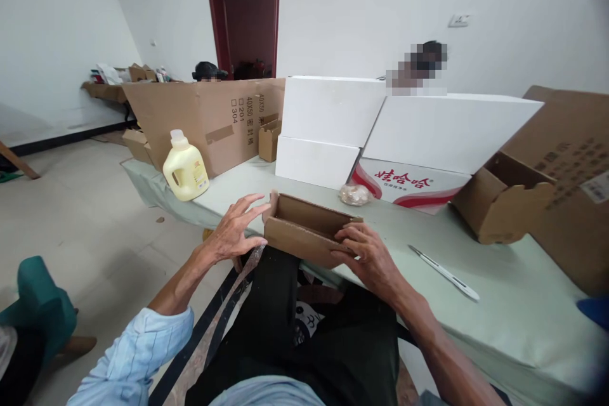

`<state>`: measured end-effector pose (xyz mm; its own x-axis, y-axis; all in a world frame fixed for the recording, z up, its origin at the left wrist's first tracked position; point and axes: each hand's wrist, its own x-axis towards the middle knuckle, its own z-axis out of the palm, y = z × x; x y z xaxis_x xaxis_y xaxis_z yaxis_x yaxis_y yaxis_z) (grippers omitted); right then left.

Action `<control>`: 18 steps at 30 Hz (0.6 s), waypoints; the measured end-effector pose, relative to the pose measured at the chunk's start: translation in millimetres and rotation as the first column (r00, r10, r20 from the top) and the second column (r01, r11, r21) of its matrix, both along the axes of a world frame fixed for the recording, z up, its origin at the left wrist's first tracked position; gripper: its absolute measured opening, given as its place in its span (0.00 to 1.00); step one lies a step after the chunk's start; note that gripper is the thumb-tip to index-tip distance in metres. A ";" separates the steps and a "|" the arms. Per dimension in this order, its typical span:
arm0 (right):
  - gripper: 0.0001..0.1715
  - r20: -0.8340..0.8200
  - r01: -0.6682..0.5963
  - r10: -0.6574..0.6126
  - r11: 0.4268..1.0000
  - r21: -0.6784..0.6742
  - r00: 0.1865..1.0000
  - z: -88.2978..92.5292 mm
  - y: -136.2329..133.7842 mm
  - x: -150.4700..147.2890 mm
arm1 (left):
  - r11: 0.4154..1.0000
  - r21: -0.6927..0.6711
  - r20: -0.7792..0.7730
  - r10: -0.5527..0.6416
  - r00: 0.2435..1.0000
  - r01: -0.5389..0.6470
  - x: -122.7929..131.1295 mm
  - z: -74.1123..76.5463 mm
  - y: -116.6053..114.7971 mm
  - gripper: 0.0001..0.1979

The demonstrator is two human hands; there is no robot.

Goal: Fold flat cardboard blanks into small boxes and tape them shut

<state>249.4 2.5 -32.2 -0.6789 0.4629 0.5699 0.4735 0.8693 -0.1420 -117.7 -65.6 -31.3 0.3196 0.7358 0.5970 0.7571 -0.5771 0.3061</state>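
A small open-topped cardboard box (pixel 304 241) sits at the table's near edge, in front of my lap. My right hand (pixel 366 250) grips its right end, fingers over the rim and thumb along the near side. Beside its left end, my left hand (pixel 236 226) is spread, the thumb apart from the fingers and nothing held between them. Its fingertips are very near the box's left wall; I cannot tell whether they touch it. To the right, a white pen-like tool with a slim metal tip (pixel 445 273) lies on the tablecloth.
A pale yellow jug (pixel 185 168) stands at the table's left. White boxes (pixel 328 114) and a large cardboard sheet (pixel 204 120) line the back. A crumpled clear plastic bundle (pixel 356 195) lies before them. Another open cardboard box (pixel 499 203) is at right. Two people's heads show behind.
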 end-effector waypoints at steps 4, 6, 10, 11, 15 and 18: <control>0.20 -0.048 0.062 -0.082 0.943 -0.327 0.995 25.8 18.5 24.4 | 1.000 -0.021 0.071 0.005 0.997 -0.004 0.6 -20.7 8.3 0.53; 0.25 -0.073 0.102 -0.163 0.848 -0.520 0.984 33.6 27.3 39.0 | 0.994 -0.110 0.032 -0.006 0.999 0.009 2.3 -39.0 8.3 0.61; 0.32 -0.157 0.018 -0.267 0.554 -0.832 0.951 28.9 45.3 63.7 | 0.984 -0.177 -0.078 -0.037 0.996 0.023 8.4 -75.8 3.7 0.71; 0.33 -0.179 -0.022 -0.285 0.479 -0.878 0.942 23.1 49.7 67.4 | 0.988 -0.149 -0.093 -0.042 0.995 0.028 10.0 -81.9 3.1 0.72; 0.36 -0.256 -0.195 -0.318 0.211 -0.958 0.913 -13.3 64.8 69.0 | 0.999 -0.002 -0.137 -0.051 0.989 0.051 16.2 -84.7 7.2 0.64; 0.35 -0.321 -0.308 -0.353 0.094 -0.947 0.879 -44.8 71.7 59.8 | 0.992 0.087 -0.154 -0.078 0.985 0.092 20.4 -68.6 11.8 0.58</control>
